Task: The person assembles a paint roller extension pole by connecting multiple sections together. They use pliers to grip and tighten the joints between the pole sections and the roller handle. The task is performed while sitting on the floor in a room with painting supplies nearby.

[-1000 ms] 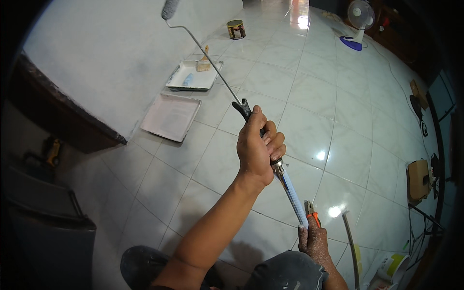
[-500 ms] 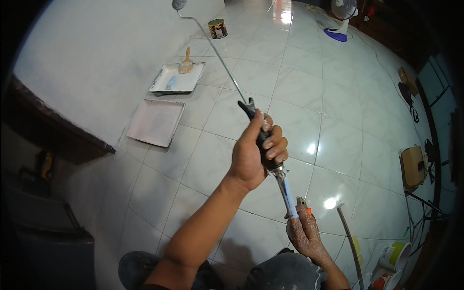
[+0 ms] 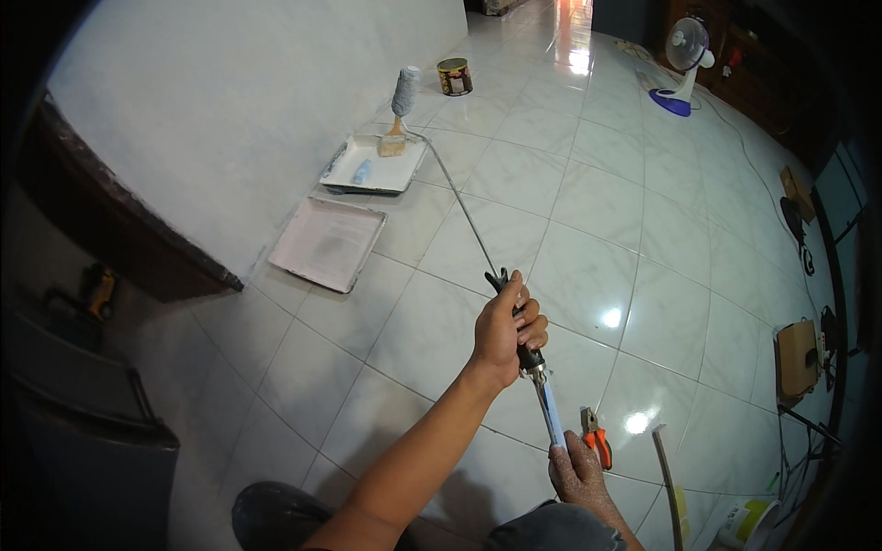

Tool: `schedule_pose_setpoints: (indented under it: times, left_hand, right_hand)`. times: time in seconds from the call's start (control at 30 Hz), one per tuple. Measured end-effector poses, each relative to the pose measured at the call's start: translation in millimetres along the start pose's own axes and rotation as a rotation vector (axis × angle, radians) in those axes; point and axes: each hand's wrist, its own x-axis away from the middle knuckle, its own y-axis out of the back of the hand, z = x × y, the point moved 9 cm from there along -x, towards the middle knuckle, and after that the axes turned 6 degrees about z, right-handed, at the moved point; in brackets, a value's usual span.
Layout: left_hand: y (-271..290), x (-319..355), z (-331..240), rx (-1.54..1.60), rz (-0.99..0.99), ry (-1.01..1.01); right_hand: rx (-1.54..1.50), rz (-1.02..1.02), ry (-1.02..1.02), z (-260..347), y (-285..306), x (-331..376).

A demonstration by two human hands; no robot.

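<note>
My left hand is closed around the black handle of a paint roller. Its grey fuzzy sleeve is raised at the far end of a bent wire frame. Below that handle, a pole with a white and blue surface joins on at a metal collar. My right hand, speckled with pale paint, grips the pole's lower end. Combination pliers with orange handles lie on the floor beside my right hand. From this view, the roller sleeve overlaps the handle of a flat paintbrush.
Two paint trays lie along the white wall; the brush rests on the farther one. A paint can stands beyond. At right are a fan, a cardboard box, a long strip and a white-green bucket.
The view has shifted, so floor things sit lower and further right. The roller sleeve has come down from the top edge, in front of the brush handle. The pliers show fully beside my right hand.
</note>
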Motion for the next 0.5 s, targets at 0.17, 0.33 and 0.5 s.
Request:
schedule_pose_setpoints:
  times: [0.17, 0.33, 0.5]
  left_hand:
    - [12.6, -1.5, -9.0, -0.038, -0.118, -0.05]
    - [5.8, 1.4, -9.4, -0.038, -0.026, -0.01]
    - [-2.2, 0.4, -9.2, -0.038, 0.044, 0.019]
  right_hand:
    - [0.165, -0.017, -0.035, 9.3, 3.7, -3.2]
    - [0.036, 0.085, -0.069, 2.9, -4.0, 0.5]
    - [-0.084, 0.119, -0.098, -3.6, -10.1, 3.2]
